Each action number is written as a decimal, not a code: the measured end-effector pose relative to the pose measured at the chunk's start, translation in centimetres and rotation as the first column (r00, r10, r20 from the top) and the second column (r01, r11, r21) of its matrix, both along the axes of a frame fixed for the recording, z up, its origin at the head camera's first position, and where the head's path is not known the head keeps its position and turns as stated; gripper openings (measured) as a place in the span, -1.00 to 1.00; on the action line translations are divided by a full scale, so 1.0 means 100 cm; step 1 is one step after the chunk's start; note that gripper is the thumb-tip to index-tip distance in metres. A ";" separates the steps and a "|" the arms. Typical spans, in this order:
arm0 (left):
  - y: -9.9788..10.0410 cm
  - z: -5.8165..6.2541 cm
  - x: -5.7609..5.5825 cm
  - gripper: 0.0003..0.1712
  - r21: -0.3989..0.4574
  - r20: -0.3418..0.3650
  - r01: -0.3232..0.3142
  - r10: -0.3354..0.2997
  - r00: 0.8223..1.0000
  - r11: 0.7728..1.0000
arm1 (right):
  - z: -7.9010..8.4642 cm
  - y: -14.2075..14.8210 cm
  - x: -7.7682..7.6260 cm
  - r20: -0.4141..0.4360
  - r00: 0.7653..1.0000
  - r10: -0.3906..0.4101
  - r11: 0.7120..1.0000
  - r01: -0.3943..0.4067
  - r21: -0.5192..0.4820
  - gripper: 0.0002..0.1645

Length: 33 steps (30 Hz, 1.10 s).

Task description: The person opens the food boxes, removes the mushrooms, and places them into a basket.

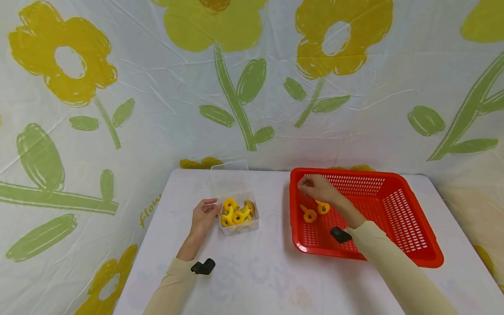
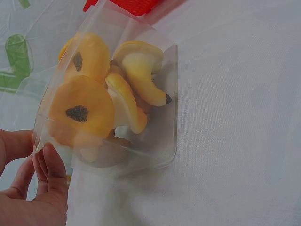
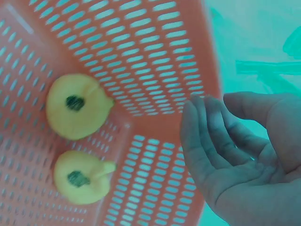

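A clear plastic box (image 1: 239,229) with its lid (image 1: 230,179) raised at the back holds several yellow mushrooms (image 1: 238,216), with dark patches on their caps. My left hand (image 1: 203,218) is at the box's left side; in the left wrist view its thumb (image 2: 19,143) and fingertips pinch the edge. Over the left end of a red perforated basket (image 1: 334,250) hovers my right hand (image 1: 319,189). Its fingers are loosely bent and hold nothing in the right wrist view. Two yellow mushrooms, one (image 3: 75,106) beside the other (image 3: 80,178), lie on the basket floor below that hand.
Both box and basket stand on a white-covered table (image 1: 260,271), the basket to the right of the box. Behind the table hangs a flower-print cloth (image 1: 177,96), which also covers the sides. A black wrist camera (image 1: 203,266) sits on the left sleeve, another (image 1: 340,235) on the right.
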<state>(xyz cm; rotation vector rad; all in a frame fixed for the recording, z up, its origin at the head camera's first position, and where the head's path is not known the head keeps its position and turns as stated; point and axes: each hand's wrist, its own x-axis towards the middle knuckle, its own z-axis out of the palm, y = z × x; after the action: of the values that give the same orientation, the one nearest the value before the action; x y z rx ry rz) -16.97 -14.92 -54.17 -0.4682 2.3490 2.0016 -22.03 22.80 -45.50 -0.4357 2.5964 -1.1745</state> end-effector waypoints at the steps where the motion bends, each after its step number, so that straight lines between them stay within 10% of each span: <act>1: 0.000 0.000 0.000 -0.56 0.000 -0.001 0.000 0.000 1.000 1.000 | 0.001 -0.001 0.000 0.002 1.000 -0.008 1.000 0.008 -0.014 -0.75; 33: -0.001 -0.002 -0.002 -0.60 0.019 -0.037 -0.003 0.004 0.999 1.000 | 0.001 -0.111 0.004 0.045 0.990 0.136 0.982 -0.128 -0.138 -0.73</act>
<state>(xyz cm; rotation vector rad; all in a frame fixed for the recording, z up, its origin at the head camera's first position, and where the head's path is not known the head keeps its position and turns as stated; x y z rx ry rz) -17.14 -15.00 -54.36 -0.4379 2.3502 2.0495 -21.61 11.68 -45.43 -0.5864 2.4106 -1.3021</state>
